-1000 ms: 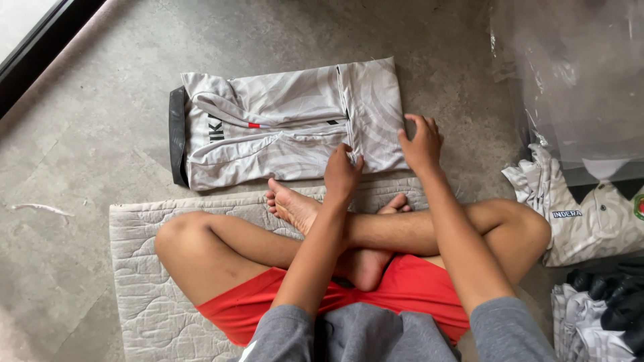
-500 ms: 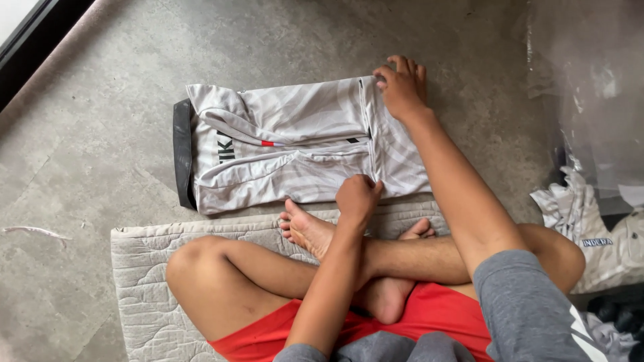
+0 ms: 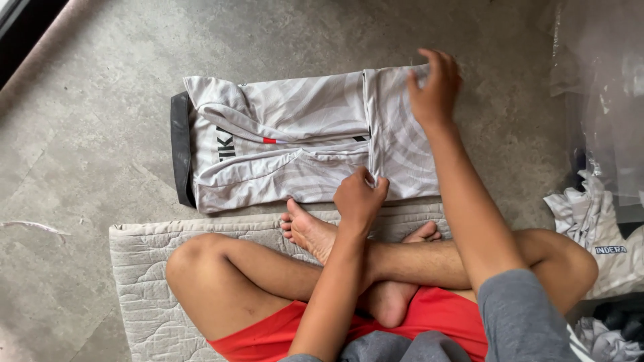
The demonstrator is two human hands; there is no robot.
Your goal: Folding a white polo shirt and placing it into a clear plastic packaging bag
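Pale grey patterned jersey [image 3: 295, 144], partly folded, flat on concrete floor, right end turned over

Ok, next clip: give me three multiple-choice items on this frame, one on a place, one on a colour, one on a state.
1. Where does the folded jersey lie?
A. on the floor beyond the mat
B. on the person's lap
C. inside the plastic bag

2. What colour are the shorts?
A. blue
B. red
C. green

3. How is the left hand set?
A. flat and open on the mat
B. raised clear of everything
C. pinching the jersey's near edge

Answers: 1 A, it rests on grey floor past the quilted mat. 2 B, red cloth shows at the thighs. 3 C, its fingers close on the fold while the right hand grips the far edge.
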